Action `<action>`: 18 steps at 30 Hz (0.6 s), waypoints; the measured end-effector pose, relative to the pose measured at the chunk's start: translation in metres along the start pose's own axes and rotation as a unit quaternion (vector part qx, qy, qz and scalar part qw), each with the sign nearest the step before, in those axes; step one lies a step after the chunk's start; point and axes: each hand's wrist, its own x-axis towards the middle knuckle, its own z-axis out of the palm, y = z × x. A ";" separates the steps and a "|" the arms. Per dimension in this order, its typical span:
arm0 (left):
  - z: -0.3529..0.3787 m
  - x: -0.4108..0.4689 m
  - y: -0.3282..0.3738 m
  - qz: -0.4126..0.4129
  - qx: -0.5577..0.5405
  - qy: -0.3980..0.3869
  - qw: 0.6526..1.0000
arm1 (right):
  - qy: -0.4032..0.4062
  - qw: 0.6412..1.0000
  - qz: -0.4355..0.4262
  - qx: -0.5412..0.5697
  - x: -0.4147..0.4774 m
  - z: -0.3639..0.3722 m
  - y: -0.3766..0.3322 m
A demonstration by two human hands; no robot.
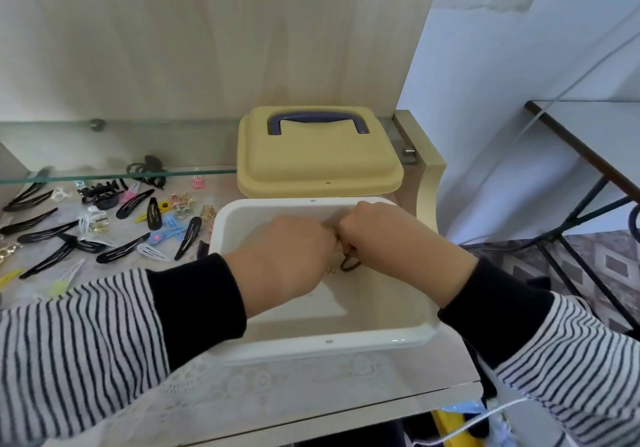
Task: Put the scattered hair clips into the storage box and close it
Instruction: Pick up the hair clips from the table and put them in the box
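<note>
The white rectangular plastic storage box (pixel 329 341) stands open in the centre of the frame on a lace-covered tabletop (pixel 277 387). Its pale yellow lid (pixel 318 166), with a purple handle (pixel 317 117), lies just behind it towards the top. The scattered hair clips (pixel 188 239), mostly black snap clips with some blue, pink, yellow and white ones, lie on the tabletop at the left, outside the box.

Both hands hang over the box with knuckles touching. The left hand (pixel 287 263) has its fingers curled downward, and I cannot tell what, if anything, it holds. The right hand (pixel 391 242) is curled too. A small dark loop (pixel 349 265) and a small gold piece (pixel 330 270) show just below the fingers, but whether either is pinched is hidden. A glass shelf (pixel 121 173) crosses the left, above the clips.
</note>
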 end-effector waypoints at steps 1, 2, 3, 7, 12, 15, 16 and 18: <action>0.000 0.001 0.000 0.003 0.001 -0.005 1.000 | -0.003 1.000 -0.006 0.001 0.000 0.000 0.001; 0.000 0.002 0.000 0.006 0.004 -0.009 1.000 | -0.004 1.000 -0.011 -0.002 0.000 0.000 0.002; 0.000 0.002 0.000 0.007 0.004 -0.009 1.000 | -0.006 1.000 -0.016 -0.005 0.000 0.001 0.002; -0.005 0.002 0.003 -0.002 -0.009 -0.012 1.000 | -0.015 0.999 -0.028 -0.008 0.003 0.003 0.007; -0.007 0.002 0.005 -0.025 -0.049 0.007 0.998 | -0.046 0.999 -0.018 -0.002 0.002 -0.002 0.004; -0.009 0.003 0.005 -0.041 -0.045 -0.001 0.998 | -0.057 0.998 -0.013 -0.011 0.001 -0.008 0.002; -0.010 0.004 0.005 -0.045 -0.044 -0.001 0.998 | -0.063 0.998 -0.011 -0.011 0.000 -0.012 0.001; -0.009 0.003 0.002 -0.052 -0.046 0.002 0.998 | -0.069 0.998 0.002 -0.008 -0.004 -0.019 0.000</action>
